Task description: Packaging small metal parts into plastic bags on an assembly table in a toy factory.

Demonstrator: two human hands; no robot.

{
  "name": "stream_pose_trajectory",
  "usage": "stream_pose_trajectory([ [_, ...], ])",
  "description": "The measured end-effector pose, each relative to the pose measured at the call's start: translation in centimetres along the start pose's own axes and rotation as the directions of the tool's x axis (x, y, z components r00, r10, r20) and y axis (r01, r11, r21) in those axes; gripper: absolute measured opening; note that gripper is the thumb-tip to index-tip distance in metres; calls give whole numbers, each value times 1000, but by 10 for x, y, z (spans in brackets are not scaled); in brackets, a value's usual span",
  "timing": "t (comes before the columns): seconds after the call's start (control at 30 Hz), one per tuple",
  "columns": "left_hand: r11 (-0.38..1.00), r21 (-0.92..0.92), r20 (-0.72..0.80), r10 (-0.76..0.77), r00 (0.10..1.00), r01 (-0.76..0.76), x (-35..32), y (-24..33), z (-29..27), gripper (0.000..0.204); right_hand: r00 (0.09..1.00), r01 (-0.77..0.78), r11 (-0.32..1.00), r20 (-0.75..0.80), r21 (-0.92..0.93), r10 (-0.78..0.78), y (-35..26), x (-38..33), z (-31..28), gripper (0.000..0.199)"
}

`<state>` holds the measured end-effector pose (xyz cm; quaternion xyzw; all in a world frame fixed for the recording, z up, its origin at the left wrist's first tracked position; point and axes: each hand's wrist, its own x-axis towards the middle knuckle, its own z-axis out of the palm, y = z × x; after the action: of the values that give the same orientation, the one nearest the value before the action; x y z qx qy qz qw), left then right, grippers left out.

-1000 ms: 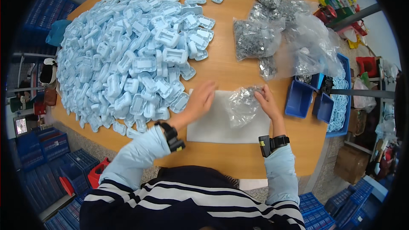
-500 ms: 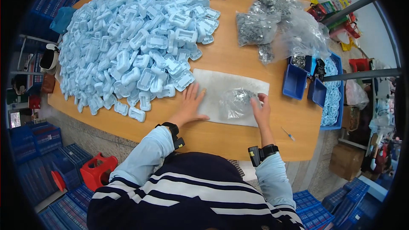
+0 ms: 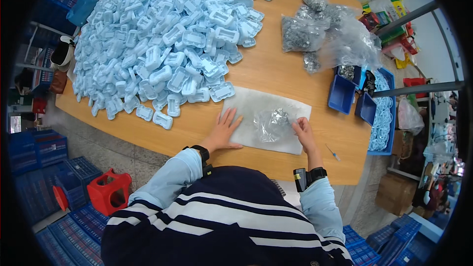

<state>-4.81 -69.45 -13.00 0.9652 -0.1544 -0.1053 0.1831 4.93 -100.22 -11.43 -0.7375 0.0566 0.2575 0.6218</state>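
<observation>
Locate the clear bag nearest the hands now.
In the head view, the clear bag lies on the white mat, between the left hand and the nearer right hand.

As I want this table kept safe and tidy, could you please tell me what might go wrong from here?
The clear bag on the white sheet contains small metallic-looking parts; if it is open, which I cannot tell, they might spill. The thin tool lying loose to the right of the right hand could be knocked or perhaps prick. The light blue piece near the table's edge might be brushed off.
</observation>
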Motion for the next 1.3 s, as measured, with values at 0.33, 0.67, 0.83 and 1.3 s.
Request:
stream_pose_trajectory([
  [0.33, 998, -43, -97, -51, 994, 47, 11, 5, 0, 83, 999, -7, 999, -50, 51, 10, 22, -1, -5, 28],
  [0.67, 991, -8, -182, -130, 975, 131, 56, -11, -6, 77, 987, -153, 986, 63, 73, 148, -8, 2, 10, 27],
  [0.83, 997, -51, -83, -59, 995, 55, 44, -5, -6, 80, 992, 110, 994, 57, -20, -109, 0, 5, 19, 15],
  [1.3, 994, -112, -99, -29, 995, 18, 38, 17, 15, 79, 856, 502, 610, 253, -613, -450, -76, -20, 61, 8],
])
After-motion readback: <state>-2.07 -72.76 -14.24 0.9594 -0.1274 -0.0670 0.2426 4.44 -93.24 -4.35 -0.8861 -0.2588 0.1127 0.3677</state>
